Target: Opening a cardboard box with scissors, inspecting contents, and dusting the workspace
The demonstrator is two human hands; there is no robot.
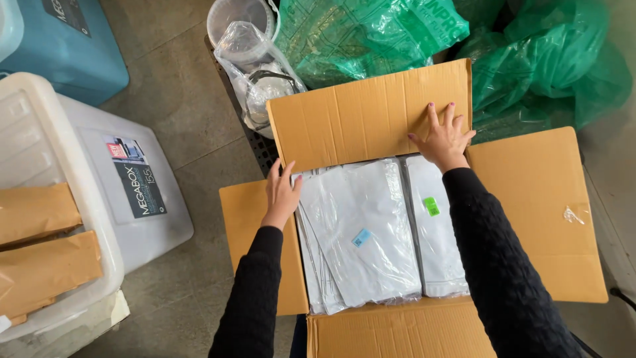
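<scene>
We're over the open cardboard box (pixel 530 219), all four flaps folded out. Left of the box sits a big white plastic storage tub (pixel 99 199) with brown paper packets (pixel 40 245) lying on it, and beyond that a blue bin (pixel 73 40). Behind the box, green plastic bags (pixel 517 59) crowd right up against the far flap, with a clear bag of plastic containers (pixel 255 73) beside them. Inside the box lie stacked white mailer bags (pixel 371 232); we think several are layered, though the edges blur. Our right hand (pixel 445 138) presses flat, fingers spread, on the far flap. Our left hand (pixel 281 192) rests open at the box's left edge, touching the mailers' edge, gripping nothing.
</scene>
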